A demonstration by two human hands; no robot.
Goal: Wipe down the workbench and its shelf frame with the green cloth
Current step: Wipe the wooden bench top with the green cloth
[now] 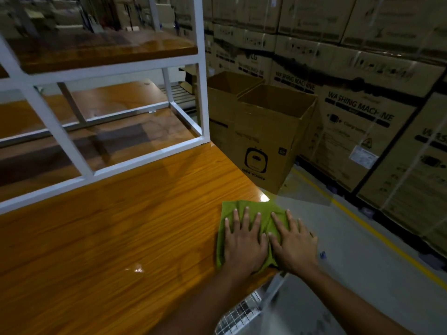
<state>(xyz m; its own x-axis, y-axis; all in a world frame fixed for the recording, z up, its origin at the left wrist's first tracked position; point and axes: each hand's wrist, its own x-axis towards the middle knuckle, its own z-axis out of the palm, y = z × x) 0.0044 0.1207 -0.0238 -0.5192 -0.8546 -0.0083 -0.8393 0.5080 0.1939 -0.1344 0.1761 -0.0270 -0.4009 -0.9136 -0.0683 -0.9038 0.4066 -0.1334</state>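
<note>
The green cloth lies flat on the glossy wooden workbench, at its right-hand edge near the corner. My left hand and my right hand press side by side on the cloth, palms down and fingers spread. The right hand partly overhangs the bench edge. The white metal shelf frame stands on the back of the bench to the upper left and carries a wooden shelf board.
Two open cardboard boxes stand on the floor just past the bench's right end. Stacked washing-machine cartons wall off the right side behind a yellow floor line. A wire mesh rack shows below the bench edge.
</note>
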